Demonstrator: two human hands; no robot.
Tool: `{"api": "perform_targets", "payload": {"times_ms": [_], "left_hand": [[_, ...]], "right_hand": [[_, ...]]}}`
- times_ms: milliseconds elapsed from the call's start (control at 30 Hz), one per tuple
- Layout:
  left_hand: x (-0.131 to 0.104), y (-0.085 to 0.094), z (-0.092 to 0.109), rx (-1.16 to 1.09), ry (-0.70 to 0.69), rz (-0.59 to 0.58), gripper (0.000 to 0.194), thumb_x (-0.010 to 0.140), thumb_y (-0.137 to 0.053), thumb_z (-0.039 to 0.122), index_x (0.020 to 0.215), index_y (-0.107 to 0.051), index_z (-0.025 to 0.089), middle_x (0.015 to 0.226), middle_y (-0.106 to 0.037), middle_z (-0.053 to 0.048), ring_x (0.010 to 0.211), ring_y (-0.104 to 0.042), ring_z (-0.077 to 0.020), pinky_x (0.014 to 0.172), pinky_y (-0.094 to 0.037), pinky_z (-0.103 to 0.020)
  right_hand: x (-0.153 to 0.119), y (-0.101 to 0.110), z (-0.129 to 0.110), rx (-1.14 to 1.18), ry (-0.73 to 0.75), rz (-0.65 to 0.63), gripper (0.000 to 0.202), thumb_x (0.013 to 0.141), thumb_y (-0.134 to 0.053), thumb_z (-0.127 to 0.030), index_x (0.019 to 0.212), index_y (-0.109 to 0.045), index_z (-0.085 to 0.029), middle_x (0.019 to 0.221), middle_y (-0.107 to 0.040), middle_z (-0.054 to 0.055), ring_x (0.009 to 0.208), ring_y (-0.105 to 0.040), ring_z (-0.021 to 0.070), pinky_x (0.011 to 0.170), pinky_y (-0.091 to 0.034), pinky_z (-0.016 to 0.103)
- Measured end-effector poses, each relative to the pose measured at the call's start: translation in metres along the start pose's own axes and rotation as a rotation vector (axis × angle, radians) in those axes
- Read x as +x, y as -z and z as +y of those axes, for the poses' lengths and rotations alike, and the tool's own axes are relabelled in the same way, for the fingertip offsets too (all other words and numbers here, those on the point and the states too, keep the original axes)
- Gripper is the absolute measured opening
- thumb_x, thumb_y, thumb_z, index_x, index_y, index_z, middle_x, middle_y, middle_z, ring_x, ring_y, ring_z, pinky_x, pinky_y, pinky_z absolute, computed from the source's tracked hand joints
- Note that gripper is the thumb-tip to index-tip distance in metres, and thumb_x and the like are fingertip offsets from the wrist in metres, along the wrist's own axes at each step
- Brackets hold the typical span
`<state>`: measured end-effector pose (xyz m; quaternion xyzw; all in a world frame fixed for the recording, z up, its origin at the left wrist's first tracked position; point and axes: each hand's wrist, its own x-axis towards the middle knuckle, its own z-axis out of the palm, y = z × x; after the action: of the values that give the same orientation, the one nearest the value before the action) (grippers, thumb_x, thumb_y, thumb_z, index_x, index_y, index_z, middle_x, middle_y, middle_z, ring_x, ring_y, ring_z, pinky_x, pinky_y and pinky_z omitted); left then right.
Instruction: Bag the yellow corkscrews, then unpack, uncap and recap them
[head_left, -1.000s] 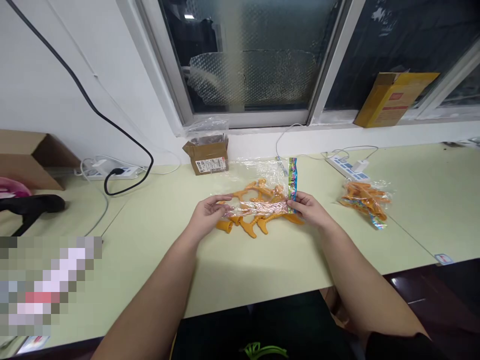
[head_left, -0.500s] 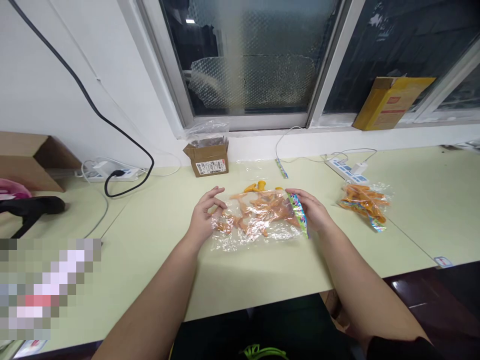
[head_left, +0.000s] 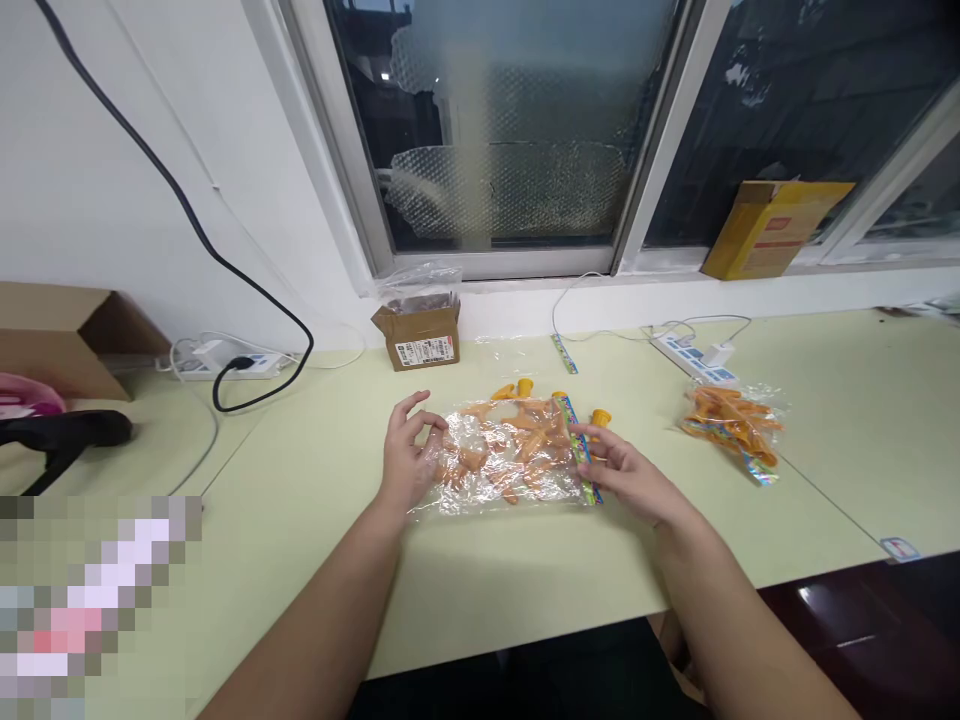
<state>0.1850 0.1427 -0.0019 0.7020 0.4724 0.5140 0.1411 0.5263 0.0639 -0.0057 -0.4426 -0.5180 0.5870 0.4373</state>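
A clear plastic bag (head_left: 491, 490) with orange plastic pieces (head_left: 532, 440) inside lies flat in front of me. A colourful printed strip (head_left: 574, 425) runs along its right end. At the bag's left edge is my left hand (head_left: 409, 455), fingers apart and curved, touching the film. My right hand (head_left: 626, 475) is at the printed strip, with the thumb and index fingertips on it and spread apart. Just behind the bag are loose yellow-orange pieces (head_left: 525, 387), and another one (head_left: 601, 418) stands beyond my right fingers. The bag partly covers some of them.
A second bag of orange pieces (head_left: 731, 425) lies to the right. Behind are a small cardboard box (head_left: 424, 350), a torn printed strip (head_left: 564, 354) and power strips (head_left: 694, 362). A larger box (head_left: 60, 335) and black cable (head_left: 172, 190) are at left.
The bag's printed end has shifted left, uncovering a yellow-orange piece by my right hand. My right hand has moved lower along the strip. The camera view has tilted slightly up.
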Motion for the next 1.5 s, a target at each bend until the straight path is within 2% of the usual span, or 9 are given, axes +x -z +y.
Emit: {"api": "perform_targets", "payload": {"times_ms": [167, 300, 467, 800, 967, 1067, 1200, 1400, 1500], "left_hand": [[-0.001, -0.006, -0.004, -0.078, -0.054, 0.006, 0.014, 0.094, -0.062, 0.029, 0.106, -0.068, 0.025, 0.140, -0.053, -0.010, 0.137, -0.053, -0.0291, 0.108, -0.052, -0.052], [-0.002, -0.012, -0.009, -0.189, -0.021, 0.022, 0.039, 0.094, -0.063, 0.028, 0.131, -0.052, 0.031, 0.147, -0.048, -0.010, 0.141, -0.049, -0.0259, 0.111, -0.051, -0.052], [-0.006, -0.015, -0.011, -0.199, 0.048, -0.029, 0.039, 0.093, -0.061, 0.024, 0.129, -0.050, 0.030, 0.144, -0.051, -0.009, 0.142, -0.048, -0.0258, 0.112, -0.050, -0.053], [-0.010, -0.015, -0.012, -0.169, 0.107, -0.182, 0.036, 0.092, -0.059, 0.022, 0.127, -0.053, 0.029, 0.137, -0.057, -0.007, 0.130, -0.058, -0.0249, 0.112, -0.051, -0.052], [-0.009, -0.013, -0.010, -0.139, 0.073, -0.194, 0.032, 0.092, -0.058, 0.021, 0.123, -0.055, 0.029, 0.132, -0.059, -0.006, 0.127, -0.059, -0.0241, 0.110, -0.053, -0.050], [-0.008, -0.013, -0.009, -0.115, 0.059, -0.195, 0.029, 0.092, -0.058, 0.021, 0.120, -0.056, 0.028, 0.129, -0.059, -0.007, 0.126, -0.059, -0.0246, 0.107, -0.054, -0.048], [-0.008, -0.013, -0.008, -0.075, 0.039, -0.181, 0.027, 0.091, -0.058, 0.021, 0.118, -0.058, 0.028, 0.127, -0.060, -0.007, 0.126, -0.058, -0.0252, 0.104, -0.054, -0.048], [-0.008, -0.012, -0.008, -0.039, -0.005, -0.194, 0.023, 0.091, -0.059, 0.020, 0.113, -0.061, 0.027, 0.126, -0.061, -0.008, 0.126, -0.058, -0.0265, 0.104, -0.052, -0.048], [-0.007, -0.012, -0.008, -0.031, -0.028, -0.191, 0.021, 0.091, -0.059, 0.021, 0.111, -0.063, 0.027, 0.126, -0.061, -0.008, 0.126, -0.058, -0.0260, 0.105, -0.051, -0.047]], "right_hand": [[0.011, -0.004, 0.007, -0.107, 0.018, 0.161, 0.040, 0.086, -0.074, -0.036, 0.124, -0.072, -0.022, 0.075, -0.066, -0.001, 0.059, -0.052, 0.0114, 0.057, -0.042, 0.026], [0.054, 0.016, -0.021, 0.050, 0.099, 0.255, 0.038, 0.076, -0.076, -0.022, 0.114, -0.074, -0.022, 0.086, -0.072, 0.001, 0.068, -0.061, 0.0122, 0.065, -0.050, 0.026], [0.137, 0.049, -0.046, 0.179, -0.019, 0.281, 0.037, 0.068, -0.071, -0.005, 0.101, -0.070, -0.022, 0.107, -0.075, 0.004, 0.066, -0.063, 0.0086, 0.060, -0.056, 0.023], [0.244, 0.077, -0.017, -0.190, -0.167, 0.574, 0.034, 0.080, -0.073, -0.008, 0.108, -0.058, -0.020, 0.068, -0.062, -0.003, 0.056, -0.057, 0.0094, 0.055, -0.051, 0.021], [0.259, 0.086, -0.021, -0.566, -0.216, 0.678, 0.028, 0.079, -0.078, -0.017, 0.102, -0.063, -0.018, 0.074, -0.067, 0.002, 0.063, -0.060, 0.0149, 0.062, -0.052, 0.028], [0.259, 0.087, -0.021, -0.786, -0.205, 0.691, 0.019, 0.081, -0.076, -0.021, 0.098, -0.068, -0.016, 0.099, -0.070, 0.012, 0.094, -0.066, 0.0232, 0.086, -0.053, 0.035], [0.250, 0.080, -0.016, -1.044, -0.117, 0.655, 0.025, 0.090, -0.065, -0.030, 0.112, -0.072, -0.020, 0.143, -0.053, 0.017, 0.138, -0.045, 0.0339, 0.114, -0.037, 0.046], [0.239, 0.073, -0.018, -1.253, -0.125, 0.351, 0.028, 0.096, -0.056, -0.040, 0.110, -0.075, -0.025, 0.126, -0.069, 0.011, 0.121, -0.060, 0.0318, 0.107, -0.042, 0.048], [0.228, 0.075, -0.030, -1.301, -0.115, 0.316, 0.035, 0.096, -0.056, -0.043, 0.122, -0.072, -0.025, 0.137, -0.065, 0.012, 0.128, -0.058, 0.0335, 0.109, -0.041, 0.050]]}}
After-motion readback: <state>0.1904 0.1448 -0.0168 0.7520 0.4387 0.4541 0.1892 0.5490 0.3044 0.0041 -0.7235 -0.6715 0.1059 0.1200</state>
